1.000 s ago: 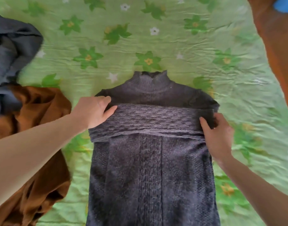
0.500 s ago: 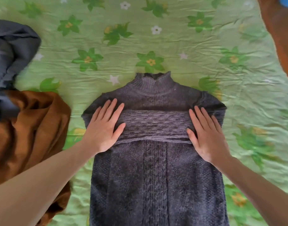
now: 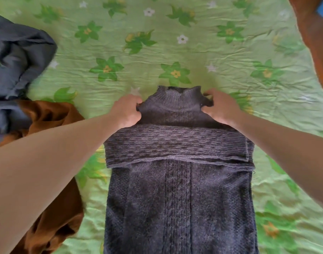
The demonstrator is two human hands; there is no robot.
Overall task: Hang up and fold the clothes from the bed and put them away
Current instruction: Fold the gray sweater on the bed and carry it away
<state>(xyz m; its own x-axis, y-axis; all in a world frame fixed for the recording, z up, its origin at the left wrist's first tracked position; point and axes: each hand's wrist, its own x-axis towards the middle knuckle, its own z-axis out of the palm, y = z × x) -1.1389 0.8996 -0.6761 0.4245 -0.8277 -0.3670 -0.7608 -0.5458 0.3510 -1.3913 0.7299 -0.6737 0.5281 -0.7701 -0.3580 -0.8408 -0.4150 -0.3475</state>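
A dark purple-grey knitted sweater point(image 3: 177, 195) lies lengthwise on the green flowered bedsheet point(image 3: 157, 52), collar pointing away from me. Its sleeves are folded across the chest as a ribbed band. My left hand point(image 3: 127, 111) grips the left shoulder beside the collar, fingers curled into the knit. At the right shoulder, my right hand point(image 3: 221, 107) pinches the fabric the same way. The shoulders bunch up slightly between both hands.
A crumpled brown garment point(image 3: 52, 208) lies at the left edge under my left forearm. A dark blue-grey garment point(image 3: 19, 57) is heaped at the upper left. An orange-brown surface point(image 3: 316, 43) with something blue on it borders the bed at the upper right.
Both hands left the folded sleeve band, where they lay flat, moved up to the shoulders and closed on the knit beside the collar. The shoulders are drawn inward.
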